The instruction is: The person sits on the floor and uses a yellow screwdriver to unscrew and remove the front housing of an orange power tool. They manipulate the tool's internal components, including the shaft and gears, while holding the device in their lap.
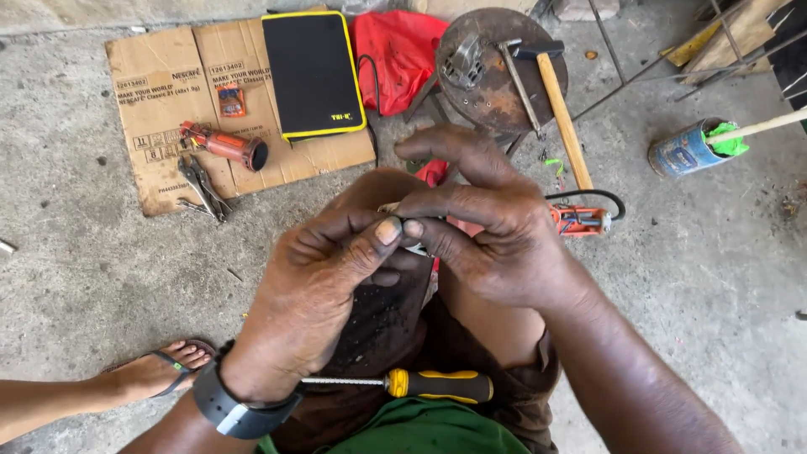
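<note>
We pinch a small, mostly hidden part (pixel 414 245) between left hand (pixel 324 282) and right hand (pixel 487 227), screwdriver (pixel 420 384) idle on our lap.

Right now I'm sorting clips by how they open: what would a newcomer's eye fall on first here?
First the two hands, left hand and right hand, pinched together at mid-frame around a small, mostly hidden part. Next the yellow-handled screwdriver lying across the lap below them. Then the clutter on the concrete beyond: a hammer on a rusty round stand and a black yellow-edged case on flattened cardboard.
</note>
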